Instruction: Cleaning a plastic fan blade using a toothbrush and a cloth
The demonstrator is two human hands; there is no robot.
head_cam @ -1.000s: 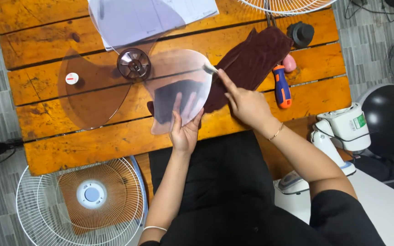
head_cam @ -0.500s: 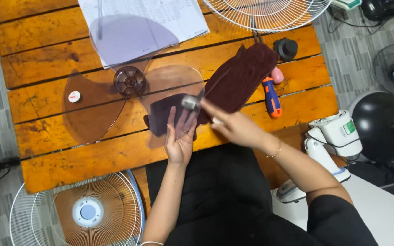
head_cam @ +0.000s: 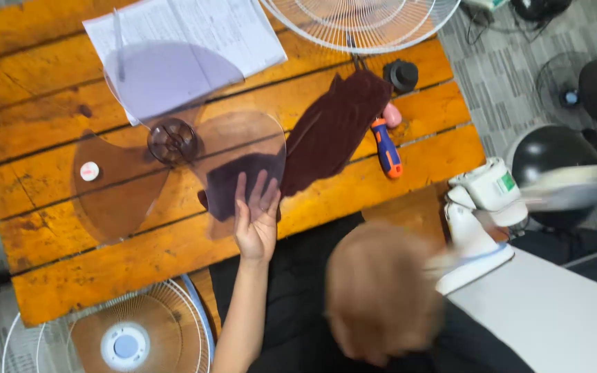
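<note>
A clear, brown-tinted three-blade fan propeller (head_cam: 115,193) with a dark hub (head_cam: 172,140) lies on the orange wooden table (head_cam: 50,110). My left hand (head_cam: 256,220) lies flat with fingers spread against the near blade (head_cam: 243,148), holding its lower edge. A dark maroon cloth (head_cam: 333,128) stretches from that blade toward the back right. My right hand (head_cam: 381,293) is a large blur close to the camera, off the table over my dark lap; what it holds is hidden by the blur.
Papers (head_cam: 195,31) lie under the far blade. A blue-and-orange screwdriver (head_cam: 385,148) and a black cap (head_cam: 402,74) sit beside the cloth. White wire fan grilles lie at the back (head_cam: 361,24) and front left (head_cam: 167,311). A white fan motor (head_cam: 488,193) stands at the right.
My right hand has left the blade and cloth and swung back toward me, now blurred near the camera. The left hand stays on the blade, which lies lower.
</note>
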